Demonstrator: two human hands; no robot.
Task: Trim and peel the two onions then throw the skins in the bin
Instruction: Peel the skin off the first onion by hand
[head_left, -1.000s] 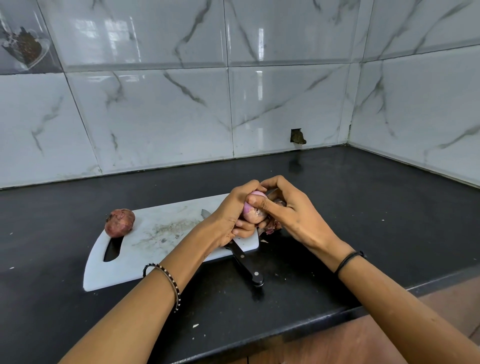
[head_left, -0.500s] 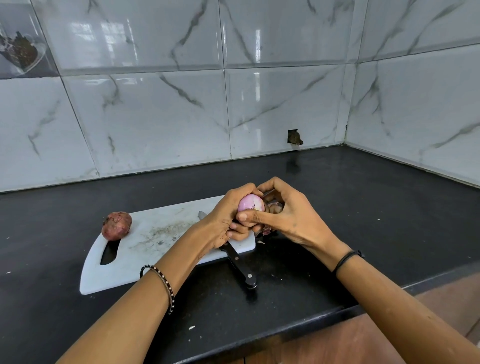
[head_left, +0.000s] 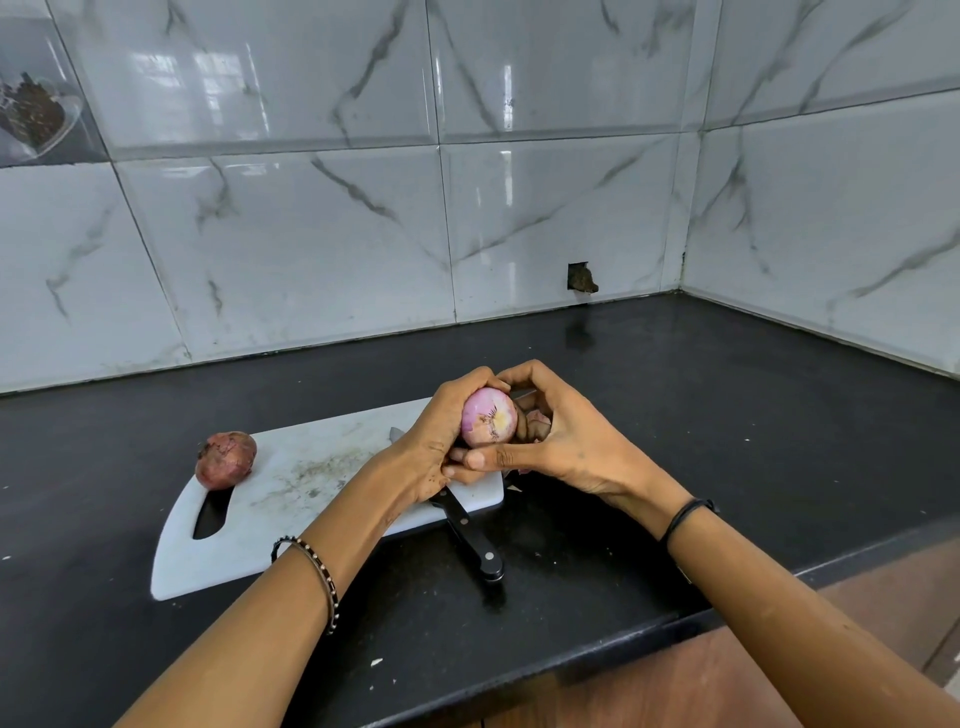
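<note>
Peeling first onion | gripped by left hand above chopping board | right hand curled round its far side, over loose skin (partly hidden) | advice: strip from trimmed end, rotate, gather skins | second onion unpeeled at board's left end

Left hand and right hand cupping against each other, fingers curling inward, right thumb lying beneath left fingertips.
</note>
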